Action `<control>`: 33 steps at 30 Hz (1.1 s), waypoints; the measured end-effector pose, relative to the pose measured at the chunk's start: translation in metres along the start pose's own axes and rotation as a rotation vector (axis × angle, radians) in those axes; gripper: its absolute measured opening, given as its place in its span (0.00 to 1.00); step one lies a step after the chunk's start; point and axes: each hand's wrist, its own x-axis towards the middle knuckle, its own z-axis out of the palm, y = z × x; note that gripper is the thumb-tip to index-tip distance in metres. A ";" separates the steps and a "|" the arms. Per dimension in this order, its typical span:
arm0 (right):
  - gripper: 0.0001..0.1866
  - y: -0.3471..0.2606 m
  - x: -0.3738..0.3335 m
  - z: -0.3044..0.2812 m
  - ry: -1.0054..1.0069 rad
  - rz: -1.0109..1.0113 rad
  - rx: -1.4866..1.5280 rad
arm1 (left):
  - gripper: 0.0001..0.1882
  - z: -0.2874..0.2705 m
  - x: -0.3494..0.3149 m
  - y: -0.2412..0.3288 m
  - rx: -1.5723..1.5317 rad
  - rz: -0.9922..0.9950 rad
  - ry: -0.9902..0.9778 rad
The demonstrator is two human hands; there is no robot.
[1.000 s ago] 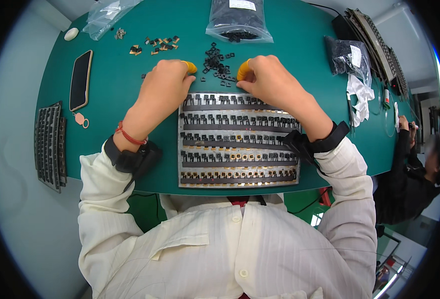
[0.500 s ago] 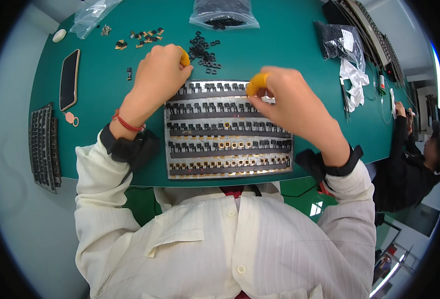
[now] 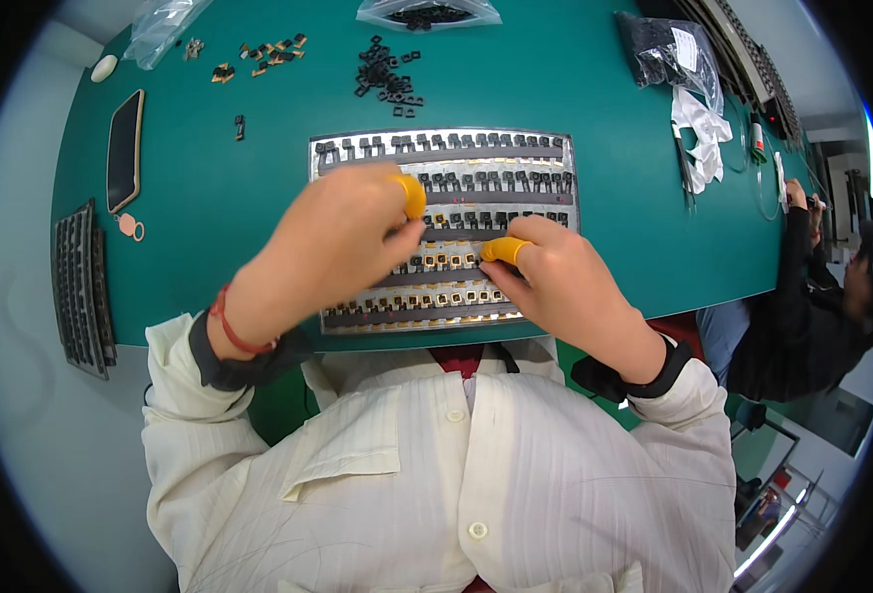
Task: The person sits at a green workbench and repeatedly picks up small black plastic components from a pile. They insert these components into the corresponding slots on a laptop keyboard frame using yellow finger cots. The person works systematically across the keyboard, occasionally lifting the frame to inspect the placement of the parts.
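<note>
My left hand [image 3: 333, 219] has left the loose black pieces [image 3: 377, 71] and joined my right hand [image 3: 573, 277] over the tray [image 3: 571, 163] on the desk [image 3: 644, 257]; work now sits at its rows; my fingers [image 3: 508, 250] pinch narrow, both sides; whether they hold anything, I cannot tell.
</note>
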 end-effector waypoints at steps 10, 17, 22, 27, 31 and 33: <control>0.17 -0.025 -0.001 0.002 -0.205 0.039 -0.194 | 0.06 0.026 -0.017 0.012 0.058 0.159 -0.028; 0.13 0.002 0.040 -0.034 -0.288 -0.030 0.060 | 0.16 0.031 -0.040 0.023 0.238 0.210 -0.033; 0.13 0.037 0.113 -0.040 -0.053 0.032 0.112 | 0.19 0.027 -0.038 0.031 0.222 0.149 -0.164; 0.12 0.033 0.156 -0.018 -0.071 0.102 0.076 | 0.16 -0.005 -0.015 0.021 0.040 0.035 -0.197; 0.10 0.040 0.161 -0.001 0.029 0.025 0.092 | 0.12 -0.029 0.015 -0.014 -0.024 -0.115 0.018; 0.11 0.040 0.159 -0.010 -0.059 0.039 0.091 | 0.13 -0.035 0.031 -0.036 -0.012 -0.204 0.117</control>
